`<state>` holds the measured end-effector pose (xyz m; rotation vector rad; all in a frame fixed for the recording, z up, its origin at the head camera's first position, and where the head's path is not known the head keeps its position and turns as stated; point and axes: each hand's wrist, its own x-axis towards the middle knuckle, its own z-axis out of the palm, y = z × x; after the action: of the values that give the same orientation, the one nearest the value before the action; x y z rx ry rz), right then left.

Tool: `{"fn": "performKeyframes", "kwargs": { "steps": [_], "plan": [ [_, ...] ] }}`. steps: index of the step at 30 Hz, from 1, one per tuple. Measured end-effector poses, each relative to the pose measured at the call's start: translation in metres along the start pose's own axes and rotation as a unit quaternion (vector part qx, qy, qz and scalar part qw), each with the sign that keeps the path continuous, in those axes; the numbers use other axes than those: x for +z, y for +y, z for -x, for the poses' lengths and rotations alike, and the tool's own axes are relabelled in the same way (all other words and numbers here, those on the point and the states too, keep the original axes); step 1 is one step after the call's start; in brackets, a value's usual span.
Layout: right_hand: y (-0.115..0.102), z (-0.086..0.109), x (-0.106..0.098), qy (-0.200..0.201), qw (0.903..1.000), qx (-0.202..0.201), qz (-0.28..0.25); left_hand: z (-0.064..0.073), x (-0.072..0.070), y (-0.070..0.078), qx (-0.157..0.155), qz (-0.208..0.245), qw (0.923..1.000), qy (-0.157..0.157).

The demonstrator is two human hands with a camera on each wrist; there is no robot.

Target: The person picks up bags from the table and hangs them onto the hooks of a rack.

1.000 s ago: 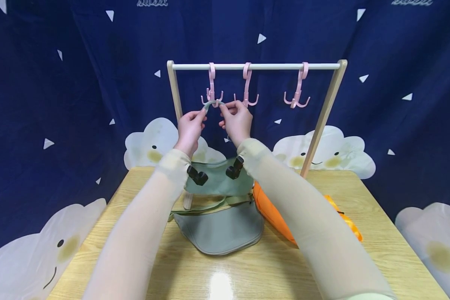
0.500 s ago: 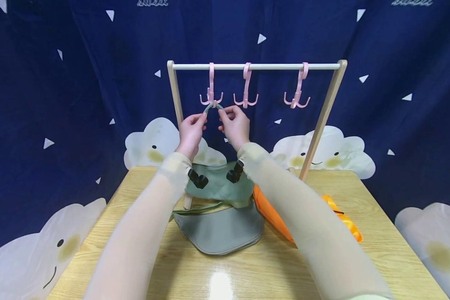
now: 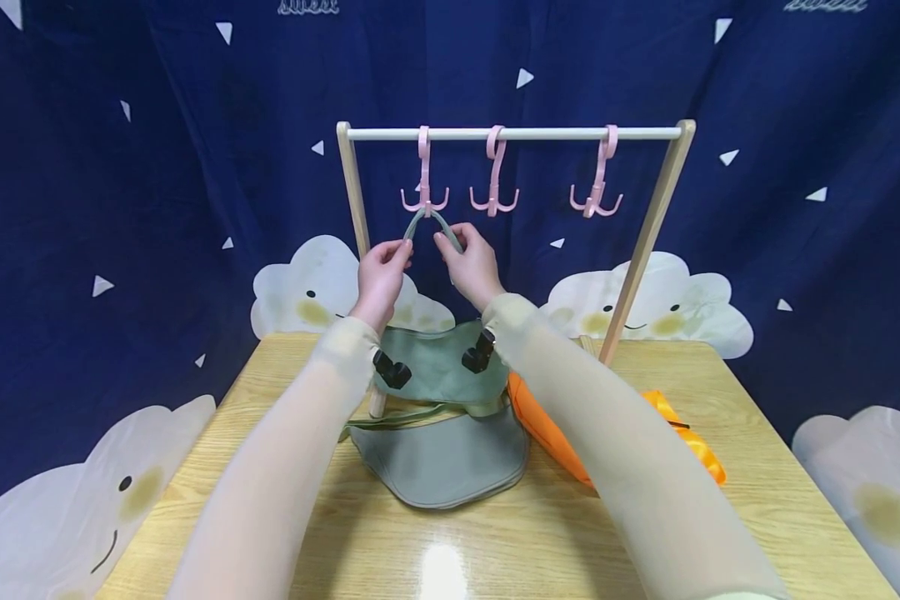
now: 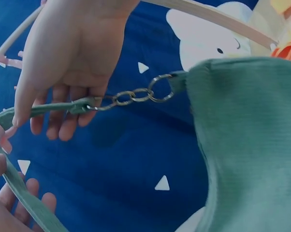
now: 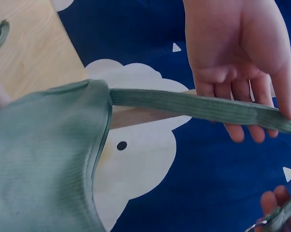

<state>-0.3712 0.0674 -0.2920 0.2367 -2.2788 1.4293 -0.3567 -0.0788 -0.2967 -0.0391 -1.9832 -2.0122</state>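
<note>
A green corduroy bag [image 3: 438, 362] hangs below my hands, and its strap [image 3: 414, 223] loops up to the lower end of the leftmost pink hook [image 3: 424, 171]. My left hand [image 3: 377, 275] pinches the strap's left side between thumb and fingers, just under the hook. My right hand [image 3: 472, 265] is at the strap's other side, its thumb and index finger apart with the strap passing between them. In the left wrist view, a metal chain [image 4: 131, 98] joins that end of the strap to the bag, beside the right hand. The sleeves partly cover the bag.
Two more pink hooks, a middle one [image 3: 494, 179] and a right one [image 3: 596, 179], hang on the white rod [image 3: 547, 133] of a wooden-legged rack. A grey bag [image 3: 442, 458] lies on the wooden table [image 3: 330, 533]. An orange bag [image 3: 543, 417] lies partly behind the right sleeve.
Both hands have lowered, drawing the strap down at the hook. The green bag has sunk slightly. My right thumb and index finger have spread apart, showing more strap between them.
</note>
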Motion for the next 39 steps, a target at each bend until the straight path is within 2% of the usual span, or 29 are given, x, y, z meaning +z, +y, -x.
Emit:
{"fn": "performKeyframes", "kwargs": {
  "steps": [8,18,23,30,35,39],
  "plan": [
    [0.014,0.006,-0.013,-0.013,0.9996,-0.007,0.022,0.01,-0.017,-0.013,0.032,-0.044,0.9985,-0.012],
    [0.028,0.021,-0.04,0.015,0.9996,-0.022,-0.009,0.024,-0.038,-0.019,0.06,-0.053,0.9967,-0.018],
    [0.03,0.034,-0.055,0.018,0.9993,-0.023,-0.025,0.037,-0.043,-0.019,0.075,-0.052,0.9957,-0.013],
    [0.033,0.053,-0.071,0.016,0.9987,-0.023,-0.043,0.061,-0.044,-0.019,0.096,-0.041,0.9945,-0.01],
    [0.036,0.069,-0.083,0.002,0.9987,-0.029,-0.041,0.081,-0.043,-0.02,0.103,-0.014,0.9938,-0.039],
    [0.041,0.082,-0.094,-0.005,0.9987,-0.03,-0.04,0.095,-0.044,-0.025,0.094,-0.001,0.994,-0.056]
  ]
}}
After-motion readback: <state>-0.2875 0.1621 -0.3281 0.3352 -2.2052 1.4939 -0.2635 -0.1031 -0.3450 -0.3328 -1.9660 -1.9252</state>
